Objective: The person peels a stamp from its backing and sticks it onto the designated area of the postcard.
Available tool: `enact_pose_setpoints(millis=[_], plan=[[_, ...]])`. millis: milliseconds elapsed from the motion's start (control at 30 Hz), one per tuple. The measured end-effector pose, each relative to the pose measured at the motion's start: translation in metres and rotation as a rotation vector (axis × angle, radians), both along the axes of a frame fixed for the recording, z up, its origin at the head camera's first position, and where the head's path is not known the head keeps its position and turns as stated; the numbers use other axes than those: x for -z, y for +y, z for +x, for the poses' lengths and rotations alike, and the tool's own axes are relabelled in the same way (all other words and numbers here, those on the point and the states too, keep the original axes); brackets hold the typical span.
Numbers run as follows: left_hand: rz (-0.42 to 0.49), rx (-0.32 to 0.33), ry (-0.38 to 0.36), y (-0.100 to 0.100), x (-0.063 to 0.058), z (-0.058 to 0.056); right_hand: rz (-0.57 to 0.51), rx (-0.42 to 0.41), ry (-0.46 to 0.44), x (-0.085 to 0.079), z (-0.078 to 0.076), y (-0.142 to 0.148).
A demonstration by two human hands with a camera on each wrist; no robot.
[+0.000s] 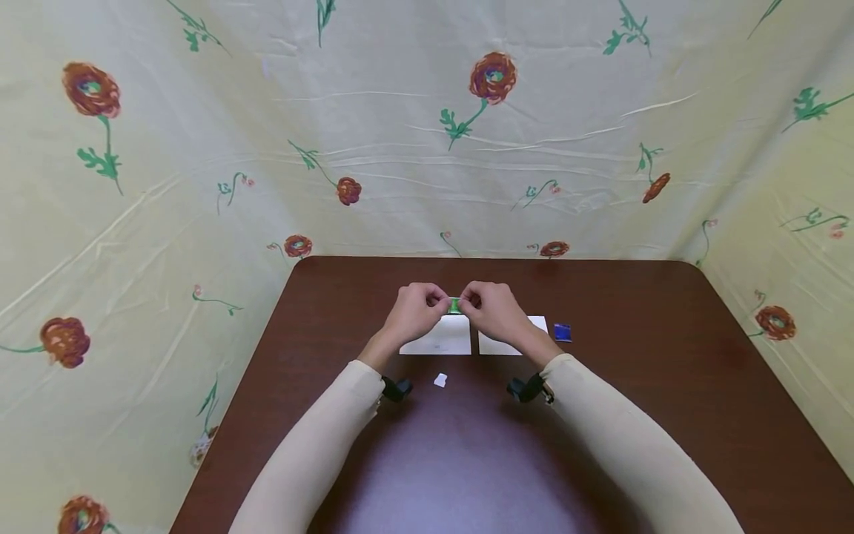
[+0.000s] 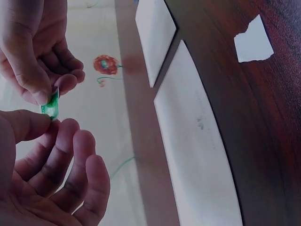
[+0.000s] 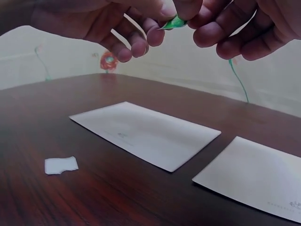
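Note:
A small, thin green piece (image 1: 455, 305) with a pale edge is held up between my two hands, above the far edge of two white cards or envelopes. My left hand (image 1: 415, 313) pinches one end of it between thumb and forefinger, the other fingers loosely bent. At the opposite end, my right hand (image 1: 495, 310) pinches it the same way. In the left wrist view the green piece (image 2: 50, 107) looks shiny, perhaps a stamp or sticker; I cannot tell which. Below lie the left white card (image 3: 146, 134) and the right white card (image 3: 254, 174), side by side with a narrow gap.
On the brown table (image 1: 360, 297), a torn white paper scrap (image 1: 440, 380) lies nearer to me than the cards. To the right of the right card is a small dark blue square (image 1: 563, 332). A flowered cloth (image 1: 400, 148) hangs behind the table and along its sides.

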State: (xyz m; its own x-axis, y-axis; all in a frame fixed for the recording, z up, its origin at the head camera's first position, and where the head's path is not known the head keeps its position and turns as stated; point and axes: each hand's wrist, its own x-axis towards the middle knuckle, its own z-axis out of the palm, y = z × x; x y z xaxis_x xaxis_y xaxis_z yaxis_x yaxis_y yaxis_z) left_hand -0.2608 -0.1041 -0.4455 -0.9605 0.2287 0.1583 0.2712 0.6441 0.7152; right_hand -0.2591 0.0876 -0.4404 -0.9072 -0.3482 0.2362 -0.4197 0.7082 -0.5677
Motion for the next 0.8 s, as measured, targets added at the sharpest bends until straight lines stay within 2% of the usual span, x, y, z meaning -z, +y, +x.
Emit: enact_pose_setpoints(millis=[367, 667, 800], plan=[[-0.070, -0.026, -0.061, 0.011, 0.026, -0.020, 0.062, 0.049, -0.097, 0.020, -0.016, 0.004], [-0.126, -0.061, -0.138, 0.019, 0.040, -0.026, 0.140, 0.067, -0.154, 0.036, -0.025, 0.004], [-0.154, -0.066, -0.138, 0.019, 0.045, -0.029, 0.169, 0.067, -0.187, 0.043, -0.029, 0.002]])
